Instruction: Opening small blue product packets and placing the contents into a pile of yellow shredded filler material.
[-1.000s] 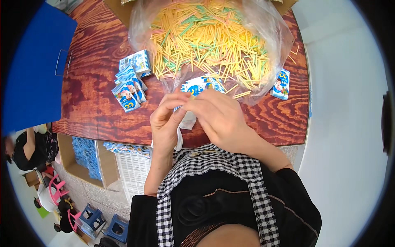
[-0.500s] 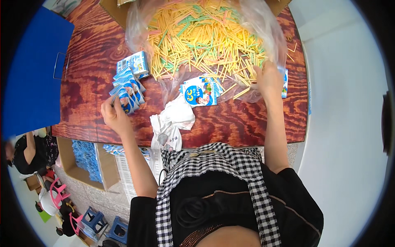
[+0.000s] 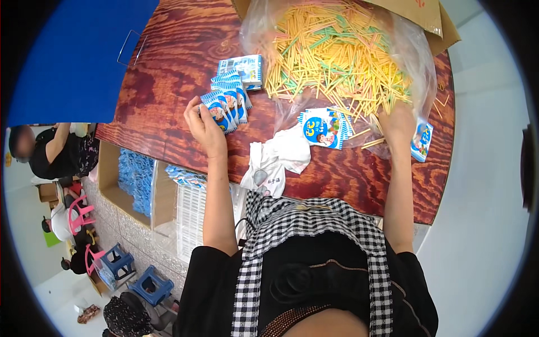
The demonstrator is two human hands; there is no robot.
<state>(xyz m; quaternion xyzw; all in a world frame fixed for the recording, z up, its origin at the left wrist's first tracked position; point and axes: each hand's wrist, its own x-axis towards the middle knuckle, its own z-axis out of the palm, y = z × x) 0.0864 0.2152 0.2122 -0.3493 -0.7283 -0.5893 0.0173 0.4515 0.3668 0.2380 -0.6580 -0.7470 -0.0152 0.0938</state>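
My left hand (image 3: 205, 128) pinches the edge of the nearest packet in a fanned row of small blue-and-white packets (image 3: 228, 104) on the table's left. Behind the row lies a stack of similar packets (image 3: 244, 68). My right hand (image 3: 400, 126) is at the near right edge of a big heap of thin yellow, pink and green sticks (image 3: 337, 53). Its fingers curl closed on some sticks, their tips partly hidden. Between my hands lie more packets (image 3: 323, 130), face up, and to the right of my right hand rests another packet (image 3: 421, 142).
The sticks spill from a clear plastic bag (image 3: 422, 78) in a cardboard box (image 3: 412, 14). A white cloth (image 3: 279, 157) lies near the front edge of the wood-grain table (image 3: 163, 101). A blue panel (image 3: 73, 62) stands at left. Below are open boxes (image 3: 135, 182) of packets; people sit beyond.
The whole view has shifted, so the table and both hands appear farther right. My left hand stays at the fanned packets, and my right hand stays at the heap's near right edge.
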